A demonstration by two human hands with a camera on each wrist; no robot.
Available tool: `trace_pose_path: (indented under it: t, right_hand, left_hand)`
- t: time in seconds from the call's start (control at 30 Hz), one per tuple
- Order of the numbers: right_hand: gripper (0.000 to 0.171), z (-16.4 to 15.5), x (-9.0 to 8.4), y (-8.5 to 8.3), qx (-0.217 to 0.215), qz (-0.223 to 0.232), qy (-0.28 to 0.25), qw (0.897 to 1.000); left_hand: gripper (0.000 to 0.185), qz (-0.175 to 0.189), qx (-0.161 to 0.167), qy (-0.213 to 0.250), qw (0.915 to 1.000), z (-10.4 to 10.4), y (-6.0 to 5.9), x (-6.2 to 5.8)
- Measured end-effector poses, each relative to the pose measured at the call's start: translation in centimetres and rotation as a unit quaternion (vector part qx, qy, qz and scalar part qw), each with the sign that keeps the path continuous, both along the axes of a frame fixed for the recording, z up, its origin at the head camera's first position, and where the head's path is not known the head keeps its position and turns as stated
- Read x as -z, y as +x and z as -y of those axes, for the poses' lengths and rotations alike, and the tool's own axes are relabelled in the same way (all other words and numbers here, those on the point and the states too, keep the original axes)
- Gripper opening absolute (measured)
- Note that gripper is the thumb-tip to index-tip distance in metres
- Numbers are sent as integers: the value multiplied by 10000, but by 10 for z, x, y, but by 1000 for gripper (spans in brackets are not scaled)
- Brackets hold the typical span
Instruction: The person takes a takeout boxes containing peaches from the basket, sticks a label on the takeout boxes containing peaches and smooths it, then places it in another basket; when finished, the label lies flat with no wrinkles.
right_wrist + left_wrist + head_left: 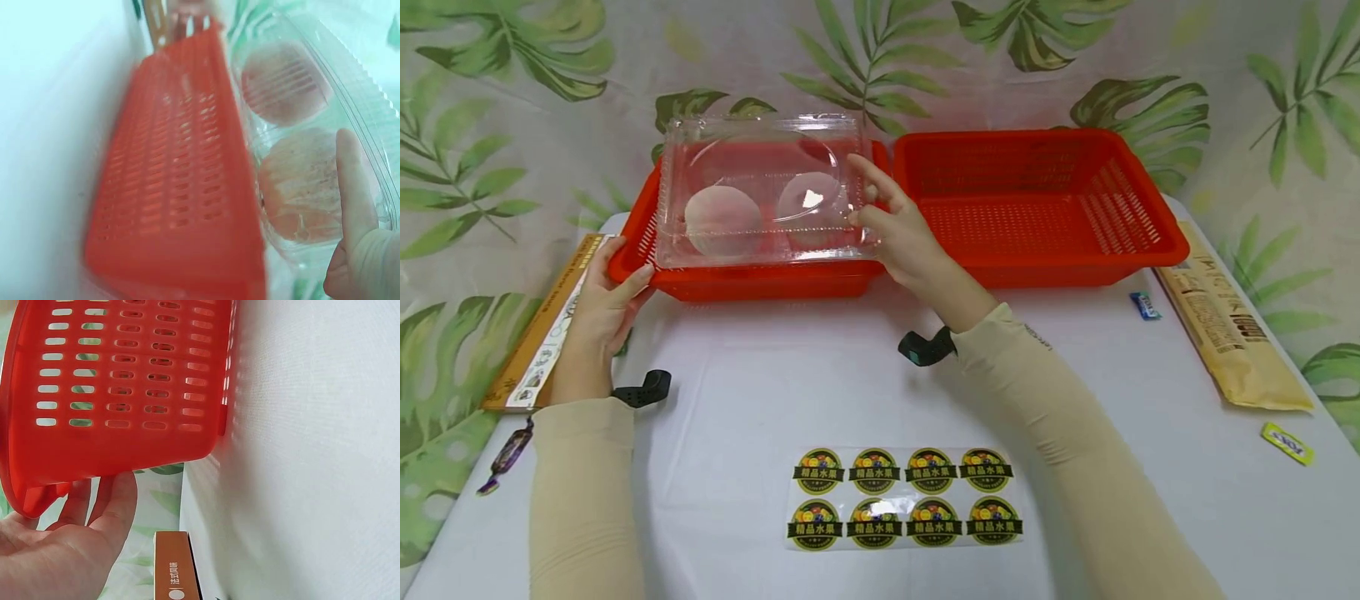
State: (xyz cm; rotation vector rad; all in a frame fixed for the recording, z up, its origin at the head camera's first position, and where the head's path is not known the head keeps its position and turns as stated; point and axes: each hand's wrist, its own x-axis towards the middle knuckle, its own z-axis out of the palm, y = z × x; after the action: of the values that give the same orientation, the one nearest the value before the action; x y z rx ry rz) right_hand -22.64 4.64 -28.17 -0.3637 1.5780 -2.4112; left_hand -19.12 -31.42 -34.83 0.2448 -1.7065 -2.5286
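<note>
A clear plastic clamshell box point(752, 154) with two round, pale fruits point(722, 221) that look like peaches is held above the left red basket point(767, 286). My right hand point(910, 242) grips the box by its right end. In the right wrist view, one finger lies along the box's side, near a pinkish fruit point(300, 187). On the basket's left end, my left hand point(598, 312) holds the rim. Fingers curl under that rim in the left wrist view, against the slotted wall point(112, 450).
A second red basket point(1015, 271) stands at the right. A sheet of round stickers point(902, 500) lies in front. Brown packaging point(546, 333) and a wrapped candy point(508, 457) are at the left; a tan packet point(1232, 325) and small candies point(1145, 306) at the right.
</note>
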Motion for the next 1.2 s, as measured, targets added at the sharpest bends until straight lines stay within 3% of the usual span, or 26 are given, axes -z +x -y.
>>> trace_pose_path:
  t: [0.23, 0.47, 0.73, 1.0, 1.2]
  right_hand:
    - [61, -47, -1, 46, 33, -94, 249, 9996]
    - [63, -94, 23, 94, -125, 57, 299, 9995]
    - [65, -133, 51, 141, -169, -24, 396, 9991]
    - [62, -153, 86, 152, -155, 257, 541, 9981]
    - [61, -158, 92, 150, -78, 632, 741, 9952]
  left_hand:
    - [62, -105, -178, -231, 9995, 7, -8, 11]
    - [63, -123, -65, -186, 9997, 3, -3, 4]
    - [64, -56, -16, -86, 9999, 2, -4, 4]
    - [63, -11, -113, -148, 9998, -3, -1, 0]
    - [62, -39, -139, -184, 9997, -4, -1, 0]
